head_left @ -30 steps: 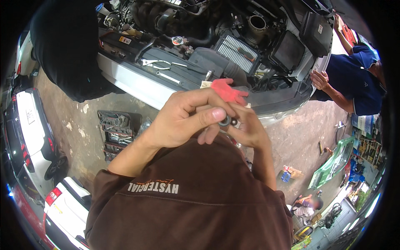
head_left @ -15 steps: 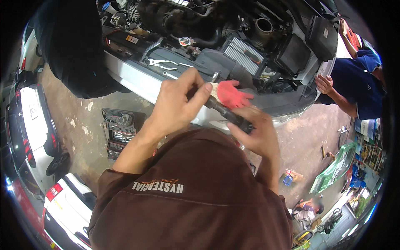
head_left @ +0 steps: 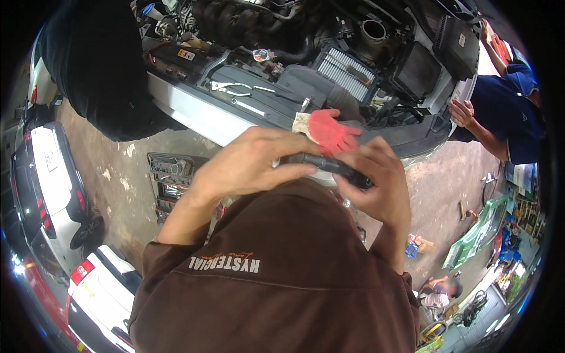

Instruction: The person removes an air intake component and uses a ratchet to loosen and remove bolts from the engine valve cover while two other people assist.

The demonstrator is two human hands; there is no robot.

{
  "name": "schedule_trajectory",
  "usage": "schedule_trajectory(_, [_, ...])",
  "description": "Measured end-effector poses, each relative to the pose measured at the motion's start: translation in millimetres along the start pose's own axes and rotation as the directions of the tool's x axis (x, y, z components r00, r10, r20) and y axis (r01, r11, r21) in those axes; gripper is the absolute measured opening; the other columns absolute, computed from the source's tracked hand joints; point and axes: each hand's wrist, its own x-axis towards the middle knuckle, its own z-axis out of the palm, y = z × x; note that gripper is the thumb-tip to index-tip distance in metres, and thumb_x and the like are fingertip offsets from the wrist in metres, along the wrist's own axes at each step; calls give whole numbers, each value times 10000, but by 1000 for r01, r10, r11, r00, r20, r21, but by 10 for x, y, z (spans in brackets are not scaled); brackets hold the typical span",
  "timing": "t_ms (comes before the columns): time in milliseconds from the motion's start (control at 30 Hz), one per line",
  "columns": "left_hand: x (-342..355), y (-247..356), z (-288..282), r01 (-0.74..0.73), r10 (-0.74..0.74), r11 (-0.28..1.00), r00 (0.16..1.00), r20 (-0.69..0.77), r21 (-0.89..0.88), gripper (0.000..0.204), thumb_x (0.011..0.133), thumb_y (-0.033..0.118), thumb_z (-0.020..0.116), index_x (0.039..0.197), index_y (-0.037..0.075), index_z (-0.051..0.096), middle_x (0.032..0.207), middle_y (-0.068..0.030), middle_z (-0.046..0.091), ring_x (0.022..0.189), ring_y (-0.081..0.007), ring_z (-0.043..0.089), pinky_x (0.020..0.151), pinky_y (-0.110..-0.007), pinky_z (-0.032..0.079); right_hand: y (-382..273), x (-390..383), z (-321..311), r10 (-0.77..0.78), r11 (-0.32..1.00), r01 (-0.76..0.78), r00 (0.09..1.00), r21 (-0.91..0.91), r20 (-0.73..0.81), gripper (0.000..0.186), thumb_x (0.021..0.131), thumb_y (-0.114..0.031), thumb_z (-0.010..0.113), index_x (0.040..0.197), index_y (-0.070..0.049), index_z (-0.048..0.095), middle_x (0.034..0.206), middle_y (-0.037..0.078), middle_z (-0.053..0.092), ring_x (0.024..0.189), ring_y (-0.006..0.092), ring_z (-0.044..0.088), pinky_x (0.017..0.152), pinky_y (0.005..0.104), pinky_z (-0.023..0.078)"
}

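A black, ringed cylindrical part [head_left: 323, 161] lies crosswise between my two hands, above the car's front edge. My left hand [head_left: 244, 160] is closed around its left end, which the fingers mostly hide. At the other end, my right hand [head_left: 379, 179] grips it with thumb and fingers, and a dark round tip shows below them. Just beyond the part, a red-coated work glove [head_left: 332, 130] with a pale cuff rests on the front trim. Left of the glove are slip-joint pliers [head_left: 232, 89], a combination wrench [head_left: 252, 108] and a long dark-handled tool [head_left: 276, 93].
The open engine bay holds a pleated air filter [head_left: 344, 76] and a round open duct [head_left: 374, 34]. A co-worker's hand [head_left: 461, 113] touches the car's right edge. Someone in black [head_left: 97, 76] stands at left. An open tool case [head_left: 170, 169] lies on the floor.
My left hand has lowered and turned flatter around the part's end, uncovering the wrench and glove cuff. My right hand and the part have shifted slightly right.
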Motion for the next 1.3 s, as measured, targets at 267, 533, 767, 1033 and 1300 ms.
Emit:
schedule_trajectory(267, [25,-257,-84,593,-552,625,796,249,-508,416,1070,360,686,958,-25,794,634,28,576,527,-41,462,475,-264,331,-1,-32,103,-149,963,138,988,-231,-30,450,707,-165,884,1144,-175,780,1037,-18,653,999,280,610,829,414,559])
schedule_trajectory(533, [-14,-212,-82,190,-218,956,970,-108,-224,386,1103,347,581,1166,0,738,839,-59,735,751,-167,662,691,-362,534,135,-3,66,-124,981,122,992,-153,-3,481,687,-160,898,1154,-113,791,1074,52,710,957,308,616,817,420,549])
schedule_trajectory(767, [41,-303,-8,595,-594,650,786,171,-473,393,1084,385,634,1055,21,781,635,14,570,579,-98,518,536,-305,400,122,107,-132,94,898,-117,993,424,74,600,697,-186,955,1240,-29,752,1099,168,749,1078,294,697,959,410,536])
schedule_trajectory(1033, [32,-1090,-138,544,-684,660,720,-116,-517,435,1095,370,572,933,21,775,626,26,520,559,-70,451,514,-292,377,210,307,-242,341,796,-355,932,491,121,530,829,-88,912,1288,14,667,1122,126,759,1018,171,713,837,325,570])
schedule_trajectory(1300, [-180,-2093,433,524,-326,846,652,-684,97,249,1088,204,552,1011,17,698,912,-214,723,895,-461,674,797,-529,520,339,1458,324,331,838,-260,941,481,-68,502,867,-256,878,1246,-7,664,1051,168,791,989,258,775,867,372,587])
